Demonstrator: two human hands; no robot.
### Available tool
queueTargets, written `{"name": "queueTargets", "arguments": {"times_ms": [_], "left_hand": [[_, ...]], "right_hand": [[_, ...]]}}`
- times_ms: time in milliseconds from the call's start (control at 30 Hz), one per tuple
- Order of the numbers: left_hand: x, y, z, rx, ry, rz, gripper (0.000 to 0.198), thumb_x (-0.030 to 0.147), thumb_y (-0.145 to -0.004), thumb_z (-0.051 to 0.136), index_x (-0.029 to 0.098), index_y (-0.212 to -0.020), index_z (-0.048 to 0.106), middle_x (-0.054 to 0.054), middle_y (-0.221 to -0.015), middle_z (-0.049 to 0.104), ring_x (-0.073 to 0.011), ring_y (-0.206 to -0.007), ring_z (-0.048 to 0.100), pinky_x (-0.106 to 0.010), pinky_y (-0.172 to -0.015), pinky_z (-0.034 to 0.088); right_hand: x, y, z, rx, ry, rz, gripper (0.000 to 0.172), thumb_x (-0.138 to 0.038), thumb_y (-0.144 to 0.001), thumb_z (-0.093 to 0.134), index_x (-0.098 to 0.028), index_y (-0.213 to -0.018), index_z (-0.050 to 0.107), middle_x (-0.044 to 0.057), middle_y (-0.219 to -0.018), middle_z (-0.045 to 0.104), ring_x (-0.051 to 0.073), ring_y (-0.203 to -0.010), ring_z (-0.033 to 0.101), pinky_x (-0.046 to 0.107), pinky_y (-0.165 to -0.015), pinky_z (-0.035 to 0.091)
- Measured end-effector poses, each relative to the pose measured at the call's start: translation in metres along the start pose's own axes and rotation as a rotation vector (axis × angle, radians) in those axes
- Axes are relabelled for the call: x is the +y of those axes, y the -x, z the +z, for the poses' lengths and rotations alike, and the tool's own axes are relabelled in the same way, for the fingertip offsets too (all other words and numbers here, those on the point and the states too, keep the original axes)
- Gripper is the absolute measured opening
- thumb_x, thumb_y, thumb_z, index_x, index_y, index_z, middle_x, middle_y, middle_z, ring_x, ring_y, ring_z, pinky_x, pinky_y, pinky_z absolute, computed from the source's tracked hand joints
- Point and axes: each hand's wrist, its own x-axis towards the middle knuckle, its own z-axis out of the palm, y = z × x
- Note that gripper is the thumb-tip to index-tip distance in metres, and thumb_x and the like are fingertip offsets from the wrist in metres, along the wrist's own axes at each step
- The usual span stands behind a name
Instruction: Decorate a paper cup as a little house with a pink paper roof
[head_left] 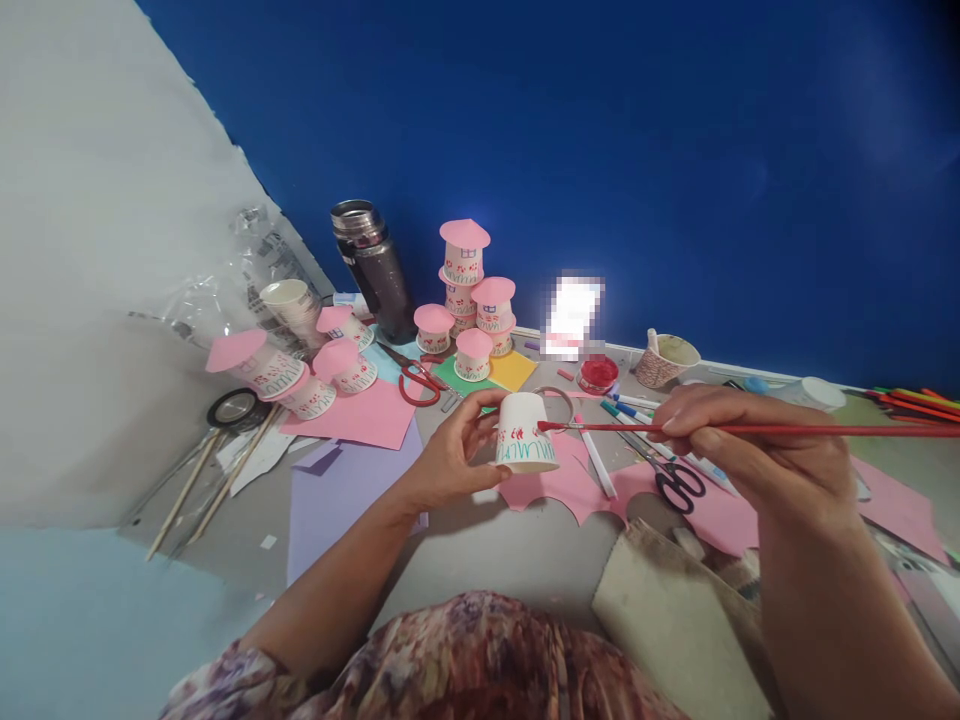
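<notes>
My left hand (450, 450) grips a white paper cup (517, 415), turned upside down above the table. Green grass-like strokes and red marks run round the cup's lower part. In my right hand (750, 440) is a long red paintbrush (720, 429), held level between thumb and fingers. Its red tip meets the right side of the cup, or comes very close to it. Behind the cup stands an open pot of red paint (598, 374). Small paper-cup houses with pink cone roofs (474, 350) stand further back, some stacked into a tower.
A dark thermos flask (375, 270) stands against the blue wall, left of the tower. Red-handled scissors (420, 385), black scissors (679, 485) and several markers lie about. Pink paper (375, 415), purple paper (337, 510) and a beige cloth (667, 600) cover parts of the table.
</notes>
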Motion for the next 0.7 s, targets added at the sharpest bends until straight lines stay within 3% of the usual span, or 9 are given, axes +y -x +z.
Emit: {"name": "queueTargets", "arguments": {"times_ms": [200, 400, 700], "left_hand": [[-0.0006, 0.0003, -0.0009, -0.003, 0.027, -0.009, 0.075, 0.021, -0.071, 0.092, 0.027, -0.136, 0.055, -0.013, -0.149, 0.055, -0.0381, -0.143, 0.055, -0.053, -0.119, 0.043], [-0.002, 0.0, -0.0007, -0.01, 0.053, -0.003, 0.077, 0.02, -0.07, 0.092, 0.028, -0.137, 0.056, -0.012, -0.149, 0.054, -0.037, -0.143, 0.054, -0.053, -0.119, 0.042], [-0.0023, -0.0006, -0.0016, 0.0, 0.084, -0.008, 0.078, 0.02, -0.068, 0.093, 0.028, -0.136, 0.056, -0.011, -0.143, 0.057, -0.0344, -0.136, 0.058, -0.054, -0.119, 0.042]], "right_hand": [[0.0039, 0.0017, -0.003, -0.057, -0.012, -0.01, 0.018, -0.018, -0.098, 0.067, -0.026, -0.103, 0.083, 0.005, -0.092, 0.081, 0.023, -0.088, 0.075, 0.036, -0.076, 0.061], [0.0029, 0.0038, -0.0023, 0.005, -0.032, -0.009, 0.018, -0.019, -0.099, 0.067, -0.026, -0.103, 0.083, 0.005, -0.092, 0.08, 0.022, -0.09, 0.074, 0.037, -0.079, 0.06], [0.0029, 0.0027, -0.0017, -0.029, -0.04, -0.036, 0.019, -0.016, -0.1, 0.066, -0.024, -0.106, 0.082, 0.004, -0.093, 0.08, 0.021, -0.091, 0.073, 0.036, -0.081, 0.059]]}}
